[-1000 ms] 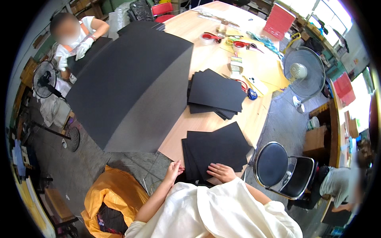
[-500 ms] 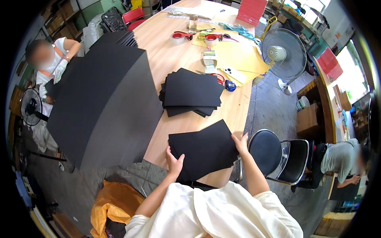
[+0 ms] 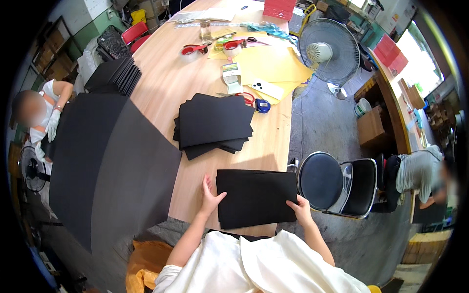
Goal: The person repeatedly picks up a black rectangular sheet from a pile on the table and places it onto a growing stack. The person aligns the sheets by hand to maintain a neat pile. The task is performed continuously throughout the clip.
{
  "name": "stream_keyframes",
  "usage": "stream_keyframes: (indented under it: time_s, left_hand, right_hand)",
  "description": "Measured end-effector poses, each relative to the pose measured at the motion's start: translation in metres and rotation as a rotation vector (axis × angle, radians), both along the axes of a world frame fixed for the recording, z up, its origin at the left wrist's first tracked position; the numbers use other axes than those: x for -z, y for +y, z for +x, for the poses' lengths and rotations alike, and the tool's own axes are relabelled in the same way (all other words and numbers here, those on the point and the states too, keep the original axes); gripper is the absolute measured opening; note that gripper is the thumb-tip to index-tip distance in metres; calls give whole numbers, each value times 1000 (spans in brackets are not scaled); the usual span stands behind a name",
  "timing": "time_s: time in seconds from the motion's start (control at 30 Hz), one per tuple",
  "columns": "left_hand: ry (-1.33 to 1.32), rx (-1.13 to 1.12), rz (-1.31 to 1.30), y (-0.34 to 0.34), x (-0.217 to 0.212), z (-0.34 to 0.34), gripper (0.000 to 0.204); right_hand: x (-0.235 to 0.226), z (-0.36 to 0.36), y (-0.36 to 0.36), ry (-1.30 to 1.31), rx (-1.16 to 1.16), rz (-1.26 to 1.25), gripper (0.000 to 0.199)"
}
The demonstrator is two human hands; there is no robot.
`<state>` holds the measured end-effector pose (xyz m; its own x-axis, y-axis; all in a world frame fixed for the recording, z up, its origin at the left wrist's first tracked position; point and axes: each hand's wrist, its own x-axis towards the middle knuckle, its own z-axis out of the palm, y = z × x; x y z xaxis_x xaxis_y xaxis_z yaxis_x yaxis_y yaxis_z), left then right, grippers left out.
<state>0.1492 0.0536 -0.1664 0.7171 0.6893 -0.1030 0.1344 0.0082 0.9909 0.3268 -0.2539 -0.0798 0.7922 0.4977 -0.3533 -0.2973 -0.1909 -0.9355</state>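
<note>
A small stack of black sheets (image 3: 256, 198) lies nearly square at the table's near edge, in front of me. My left hand (image 3: 210, 196) is at its left side, fingers stretched out and apart, the thumb tip touching the sheets' edge. At the right side, my right hand (image 3: 300, 209) grips the stack's edge with the thumb on top; some of its fingers are hidden. Just beyond, a taller pile of black sheets (image 3: 215, 119) sits with its layers fanned at uneven angles. Large black sheets (image 3: 132, 171) spread over the left side.
A co-worker's gloved hand (image 3: 53, 126) rests by the large sheets. Beyond the pile lie a blue tape measure (image 3: 263, 106), red-handled scissors (image 3: 248, 99), tape dispensers (image 3: 234, 46) and yellow paper (image 3: 273, 66). A round stool (image 3: 320, 180) and a standing fan (image 3: 330, 51) are at the right.
The small stack has turned from a slant to nearly square with the table edge. My right hand has come nearer to me along its right side. The whole view has shifted.
</note>
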Motion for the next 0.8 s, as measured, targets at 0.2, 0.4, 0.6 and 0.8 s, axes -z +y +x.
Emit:
stream_keyframes:
  time_s: [0.2,0.4,0.6,0.8]
  left_hand:
    - [-176,100,-188,18,-73,5,58]
    - [-210,187,249,36,-62,-7,62]
    - [-258,88,97,4,-41,-21,56]
    - [-142,19,92,3,-13,-20,58]
  right_hand:
    - [-17,-9,0,-133,69,270,19]
    - [3,6,20,-295,-198,325,22]
    - [13,6,28,-195,-351,136,30]
    - [13,17,35,-166,-365,39,23]
